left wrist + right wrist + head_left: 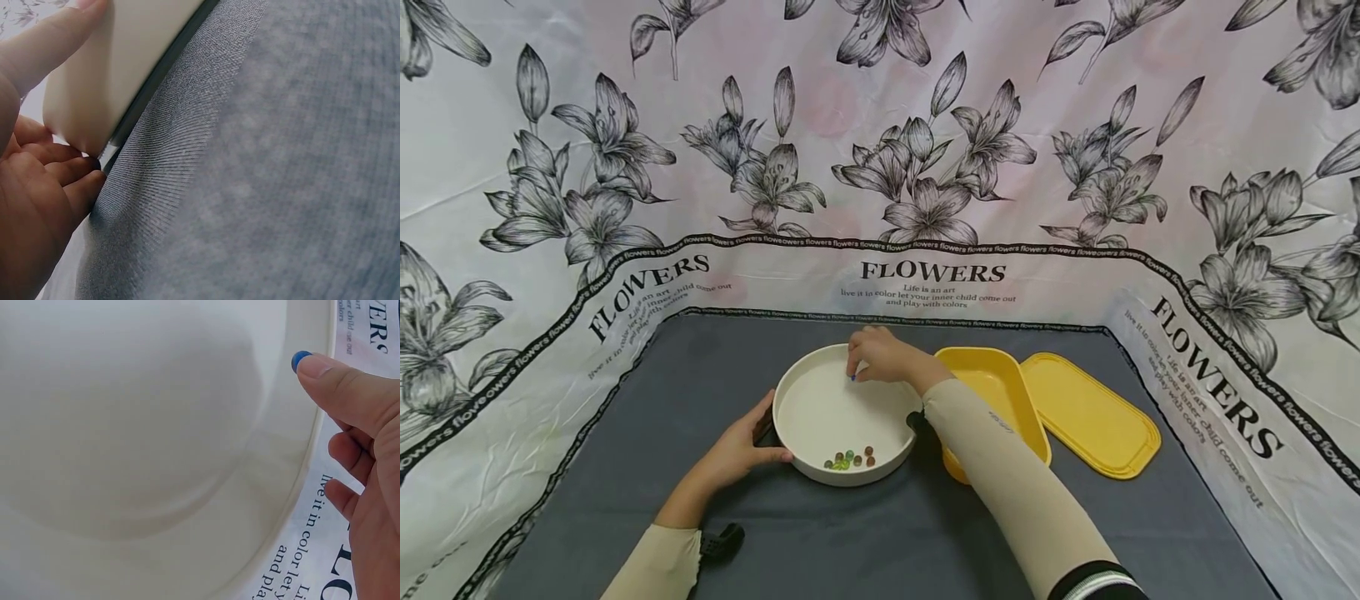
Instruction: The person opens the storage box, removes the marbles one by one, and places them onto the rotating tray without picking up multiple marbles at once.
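A round white tray with a raised wall (pixel 820 400) is near the middle of the grey cloth. My left hand (pixel 737 450) grips its left side, the thumb on the wall and the fingers at the lower edge, as the left wrist view also shows. Over the far part of the tray, my right hand (pixel 886 360) pinches a small blue marble (pixel 301 360) at its fingertips. Several green and brown marbles (pixel 849 456) lie gathered along the near side inside the tray.
Right of the tray stands a yellow plastic container (pixel 992 367), partly hidden by my right sleeve (pixel 1000 467). Its flat yellow lid (pixel 1093 417) lies beside it on the right. A flower-printed cloth (pixel 932 283) rises behind and at the sides.
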### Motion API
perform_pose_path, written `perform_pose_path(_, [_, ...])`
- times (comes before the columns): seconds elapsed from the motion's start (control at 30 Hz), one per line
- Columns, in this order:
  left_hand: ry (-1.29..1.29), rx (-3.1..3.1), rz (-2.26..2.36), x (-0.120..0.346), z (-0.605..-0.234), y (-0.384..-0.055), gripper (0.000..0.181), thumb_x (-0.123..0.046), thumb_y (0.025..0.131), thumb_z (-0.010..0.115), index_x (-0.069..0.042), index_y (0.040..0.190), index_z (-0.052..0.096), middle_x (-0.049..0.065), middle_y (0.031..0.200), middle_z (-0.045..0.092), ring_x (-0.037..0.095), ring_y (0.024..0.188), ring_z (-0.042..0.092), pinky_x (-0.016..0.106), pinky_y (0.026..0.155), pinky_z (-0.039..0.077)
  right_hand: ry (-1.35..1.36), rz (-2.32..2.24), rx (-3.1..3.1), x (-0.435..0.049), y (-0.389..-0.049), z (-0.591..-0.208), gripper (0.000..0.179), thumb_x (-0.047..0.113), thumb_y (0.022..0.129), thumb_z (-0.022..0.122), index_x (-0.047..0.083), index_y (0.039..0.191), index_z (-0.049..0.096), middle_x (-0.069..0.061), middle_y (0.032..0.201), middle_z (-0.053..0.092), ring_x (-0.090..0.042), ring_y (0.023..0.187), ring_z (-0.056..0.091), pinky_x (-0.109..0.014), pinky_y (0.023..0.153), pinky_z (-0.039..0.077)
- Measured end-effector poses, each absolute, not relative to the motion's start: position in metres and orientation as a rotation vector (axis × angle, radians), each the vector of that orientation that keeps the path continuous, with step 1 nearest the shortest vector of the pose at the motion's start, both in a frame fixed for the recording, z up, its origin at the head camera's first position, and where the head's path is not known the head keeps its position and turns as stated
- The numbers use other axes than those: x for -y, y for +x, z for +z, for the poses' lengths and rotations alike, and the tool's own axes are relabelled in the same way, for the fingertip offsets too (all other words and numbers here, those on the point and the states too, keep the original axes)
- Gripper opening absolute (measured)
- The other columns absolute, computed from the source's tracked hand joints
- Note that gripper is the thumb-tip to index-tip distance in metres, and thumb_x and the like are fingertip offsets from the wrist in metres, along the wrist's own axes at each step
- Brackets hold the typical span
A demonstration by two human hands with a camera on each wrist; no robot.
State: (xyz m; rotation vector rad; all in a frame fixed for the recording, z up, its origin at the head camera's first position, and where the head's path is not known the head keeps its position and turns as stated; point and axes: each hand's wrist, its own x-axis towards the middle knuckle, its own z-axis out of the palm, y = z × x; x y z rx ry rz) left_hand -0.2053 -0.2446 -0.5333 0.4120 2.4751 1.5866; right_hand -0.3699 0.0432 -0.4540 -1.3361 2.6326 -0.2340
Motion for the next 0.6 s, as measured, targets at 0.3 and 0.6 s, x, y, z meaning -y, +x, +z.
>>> perform_pose_path(0.3, [0.369,-2.484,1.589,0.2505,-0.5358,-0.1967,0.123,-0.03,0.079,0.09,-0.005,0.165,0.007,0.018,0.171,0.012,0.039,0.153,0.024,0.054,0.12,0.03,-1.31,-0.207,-2.63,-0.0344,-0.367,-0.462,0.013,0.025,0.089,0.082,0.024,0.102,0.083,0.004,0.117,0.062,-0.018,0.113,0.048,-0.04,0.107,0.035])
perform_pose_path(0.6, [0.365,-2.471,1.592,0.252,-0.5341,-0.1973,0.126,-0.033,0.077,0.091,-0.005,0.165,0.007,0.016,0.171,0.012,0.037,0.154,0.024,0.051,0.12,0.029,-1.31,-0.234,-2.627,-0.0352,-0.3622,-0.4539,0.017,0.024,0.092,0.08,0.021,0.109,0.082,0.002,0.119,0.063,-0.019,0.116,0.049,-0.041,0.111,0.035])
